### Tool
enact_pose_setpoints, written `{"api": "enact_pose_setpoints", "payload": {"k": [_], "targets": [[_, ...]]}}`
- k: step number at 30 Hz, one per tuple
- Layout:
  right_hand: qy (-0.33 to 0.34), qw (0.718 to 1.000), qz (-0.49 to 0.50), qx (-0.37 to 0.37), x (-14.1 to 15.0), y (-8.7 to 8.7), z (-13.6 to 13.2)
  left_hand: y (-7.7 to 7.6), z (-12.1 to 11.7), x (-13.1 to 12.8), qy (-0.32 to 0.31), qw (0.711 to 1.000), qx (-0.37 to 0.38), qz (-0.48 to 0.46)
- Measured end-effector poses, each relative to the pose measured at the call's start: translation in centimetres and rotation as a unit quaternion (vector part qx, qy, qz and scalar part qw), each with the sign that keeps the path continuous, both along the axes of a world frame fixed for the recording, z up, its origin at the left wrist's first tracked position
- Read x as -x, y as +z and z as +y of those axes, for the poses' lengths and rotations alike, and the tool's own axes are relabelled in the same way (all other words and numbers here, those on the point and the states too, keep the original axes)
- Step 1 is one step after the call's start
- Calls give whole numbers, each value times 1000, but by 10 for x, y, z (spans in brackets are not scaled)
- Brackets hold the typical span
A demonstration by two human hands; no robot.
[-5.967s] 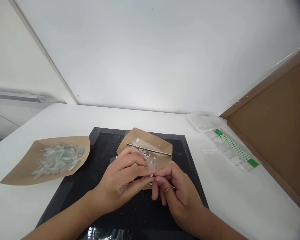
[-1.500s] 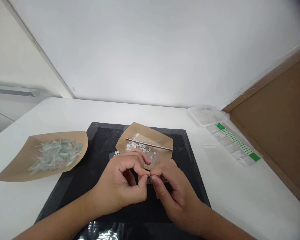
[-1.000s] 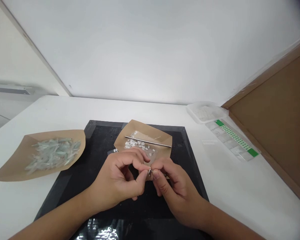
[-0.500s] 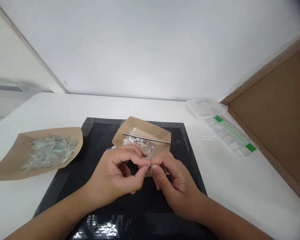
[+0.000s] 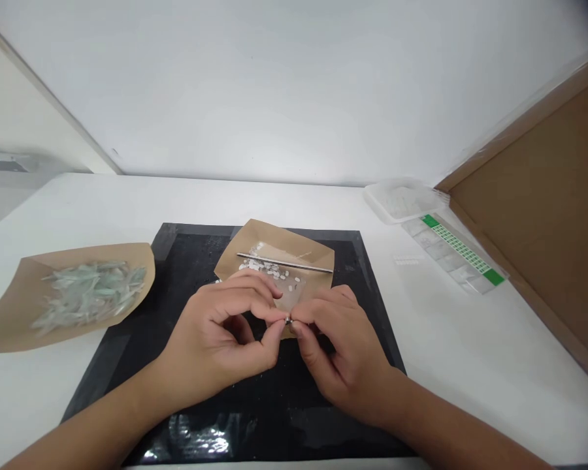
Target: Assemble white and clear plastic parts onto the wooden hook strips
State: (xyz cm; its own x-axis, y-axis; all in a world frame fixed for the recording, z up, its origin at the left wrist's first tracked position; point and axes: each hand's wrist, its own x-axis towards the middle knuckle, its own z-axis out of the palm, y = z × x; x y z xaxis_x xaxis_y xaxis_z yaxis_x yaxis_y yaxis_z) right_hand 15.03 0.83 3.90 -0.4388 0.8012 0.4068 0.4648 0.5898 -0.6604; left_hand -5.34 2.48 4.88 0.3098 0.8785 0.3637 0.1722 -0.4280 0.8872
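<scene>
My left hand (image 5: 232, 329) and my right hand (image 5: 340, 343) meet over the black mat (image 5: 255, 408). Both pinch thumb against forefinger, fingertips almost touching. Between them sits a tiny shiny metal piece (image 5: 288, 320), too small to make out and partly covered by the fingers. Just behind the hands lies a brown paper tray (image 5: 316, 248), its near part hidden by them. It holds many small white pieces (image 5: 262, 265) and a clear plastic bit (image 5: 288, 297). A thin, dark metal stick (image 5: 284, 263) rests across it.
At the left, a second brown paper tray (image 5: 10, 320) holds a heap of clear and greenish plastic slips (image 5: 95, 290). On the right of the white table (image 5: 451, 365) are a translucent tray (image 5: 396, 199), a green-labelled clear packet (image 5: 458, 254) and a small white strip (image 5: 406, 260). A brown board (image 5: 534, 196) stands behind.
The view has shifted slightly. My right hand has turned a little around the tiny metal piece, and its fingers now lie flatter. My left hand keeps its pinch.
</scene>
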Motion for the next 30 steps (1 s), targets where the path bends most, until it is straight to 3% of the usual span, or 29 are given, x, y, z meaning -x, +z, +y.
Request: {"api": "enact_pose_setpoints", "payload": {"k": [6, 22, 30], "targets": [[20, 1000, -8, 0, 2, 1, -1, 1, -1, -2, 5, 1000, -13, -1], [54, 991, 76, 96, 4, 4, -4, 0, -1, -1, -24, 996, 72, -40], [55, 980, 104, 158, 2, 2, -3, -5, 0, 1, -37, 995, 78, -55]]}}
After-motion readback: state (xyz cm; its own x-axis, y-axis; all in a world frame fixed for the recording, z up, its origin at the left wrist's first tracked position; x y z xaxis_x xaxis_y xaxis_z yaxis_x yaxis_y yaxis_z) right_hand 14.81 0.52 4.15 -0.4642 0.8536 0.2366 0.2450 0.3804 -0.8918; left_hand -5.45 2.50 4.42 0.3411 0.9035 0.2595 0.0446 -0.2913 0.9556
